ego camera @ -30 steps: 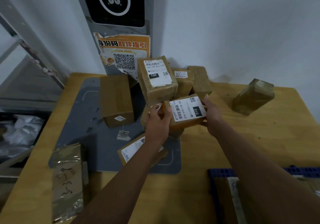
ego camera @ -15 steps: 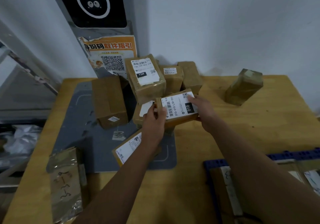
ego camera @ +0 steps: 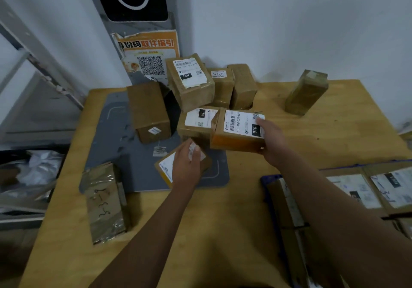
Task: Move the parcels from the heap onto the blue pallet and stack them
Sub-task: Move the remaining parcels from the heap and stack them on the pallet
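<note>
The 010 parcel [ego camera: 236, 131] sits at the front of the heap [ego camera: 200, 82], its right end clamped in the right hand [ego camera: 270, 140], and it touches a 150 parcel [ego camera: 196, 120] on its left. The left hand [ego camera: 185, 167] lies over a flat parcel [ego camera: 165, 167] on the grey mat [ego camera: 116, 136]; I cannot tell whether it grips. The blue pallet [ego camera: 264, 183], with parcels on it, is nearby on the right.

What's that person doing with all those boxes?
A person works at a wooden table. Their right hand grips a brown cardboard parcel with a white label marked 010. Their left hand lies on a flat cardboard parcel on the grey mat. The blue plastic pallet beside them already holds other parcels.
</note>
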